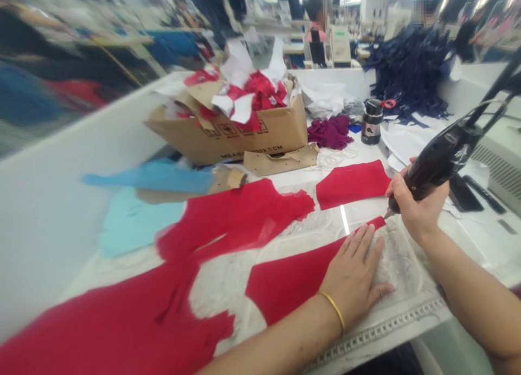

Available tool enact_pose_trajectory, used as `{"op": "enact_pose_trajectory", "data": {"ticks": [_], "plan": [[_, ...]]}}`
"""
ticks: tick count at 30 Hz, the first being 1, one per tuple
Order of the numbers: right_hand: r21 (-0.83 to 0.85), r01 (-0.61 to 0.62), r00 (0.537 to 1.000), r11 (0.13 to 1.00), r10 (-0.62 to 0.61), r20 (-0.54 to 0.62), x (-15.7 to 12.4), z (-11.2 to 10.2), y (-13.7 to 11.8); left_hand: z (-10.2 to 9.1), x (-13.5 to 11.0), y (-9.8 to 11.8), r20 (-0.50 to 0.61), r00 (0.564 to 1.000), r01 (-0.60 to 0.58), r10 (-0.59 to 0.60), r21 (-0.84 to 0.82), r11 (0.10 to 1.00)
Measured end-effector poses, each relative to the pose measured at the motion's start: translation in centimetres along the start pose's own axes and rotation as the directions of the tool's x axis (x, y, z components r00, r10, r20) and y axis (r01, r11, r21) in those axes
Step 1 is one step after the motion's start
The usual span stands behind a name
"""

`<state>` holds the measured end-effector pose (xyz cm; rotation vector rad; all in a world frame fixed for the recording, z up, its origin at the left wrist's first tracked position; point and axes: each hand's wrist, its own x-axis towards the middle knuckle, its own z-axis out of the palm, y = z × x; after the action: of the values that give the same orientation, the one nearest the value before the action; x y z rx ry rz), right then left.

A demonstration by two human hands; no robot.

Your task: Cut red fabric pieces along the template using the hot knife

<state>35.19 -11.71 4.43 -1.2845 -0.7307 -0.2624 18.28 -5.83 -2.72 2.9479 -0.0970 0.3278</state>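
White flat worktable (480,236), brown cardboard box (260,131) at rear w/ red & white scraps (264,93). Red tapered fabric panel (288,277) flat nr. front edge, under L hand (354,269), palm down, fingers slightly apart; R hand (425,204) w/ fingers clamped round black cylindrical handheld tool (443,150), tip at panel's narrow end, contact unclear. Judged prob. mid-job: straight-edged red cloth piece (354,184) beyond seemingly done, large ragged red cloth sheets (101,321) to L. apparently left to do.
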Motion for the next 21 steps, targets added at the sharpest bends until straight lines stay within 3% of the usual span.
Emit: {"op": "enact_pose_trajectory", "data": {"ticks": [21], "plan": [[-0.105,0.001,1.0,0.994,0.0,0.015,-0.21,-0.18,-0.2,-0.31,0.11,-0.47,0.049,0.999,0.013,-0.008,-0.094,0.996]]}}
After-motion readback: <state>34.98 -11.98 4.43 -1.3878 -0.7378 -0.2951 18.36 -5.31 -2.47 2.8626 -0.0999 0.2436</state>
